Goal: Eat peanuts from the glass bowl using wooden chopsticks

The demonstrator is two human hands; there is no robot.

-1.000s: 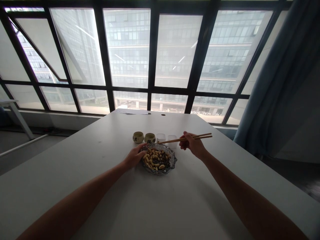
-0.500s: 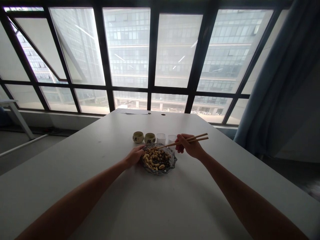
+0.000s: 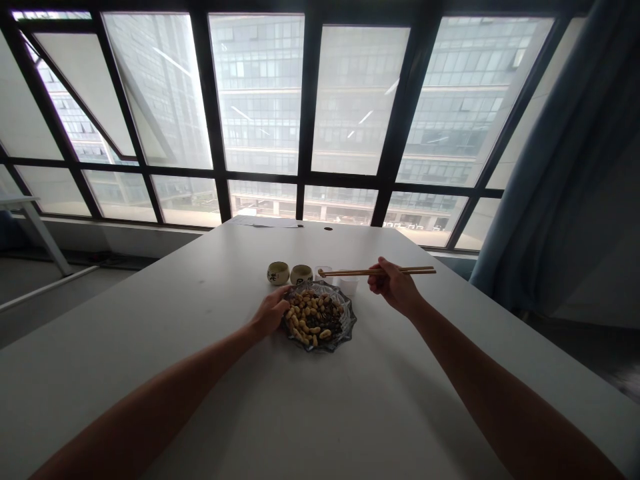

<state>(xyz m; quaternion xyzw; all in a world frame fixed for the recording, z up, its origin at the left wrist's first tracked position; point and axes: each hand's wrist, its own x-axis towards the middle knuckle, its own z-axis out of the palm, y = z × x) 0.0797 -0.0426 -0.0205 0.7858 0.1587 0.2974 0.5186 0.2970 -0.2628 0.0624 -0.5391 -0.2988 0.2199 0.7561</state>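
A clear, scalloped glass bowl [image 3: 345,337] holds peanuts in their shells [image 3: 300,323] and dark seeds [image 3: 327,313]. My left hand [image 3: 270,312] grips the bowl's left rim. In my right hand [image 3: 393,285] is a pair of wooden chopsticks [image 3: 350,272], held nearly level. Their tips pinch a small light-brown piece, seemingly a peanut [image 3: 321,273], above the bowl's far rim. Behind the bowl stand two cream cups with dark characters, a left cup [image 3: 278,274] and a right cup [image 3: 302,274]. Beside them are two small clear cups, one partly behind the chopsticks [image 3: 325,279] and another [image 3: 348,283] further right.
The white table [image 3: 225,400] stretches toward the large windows. Paper sheets [image 3: 265,222] lie at its far edge, near dark round holes [image 3: 328,229]. A blue curtain [image 3: 530,200] hangs at the right, and another table's leg [image 3: 45,240] stands at the left.
The chopsticks have risen out of the bowl and swung level, with a small piece now at their tips. My right hand has moved slightly right. My left hand stays at the bowl.
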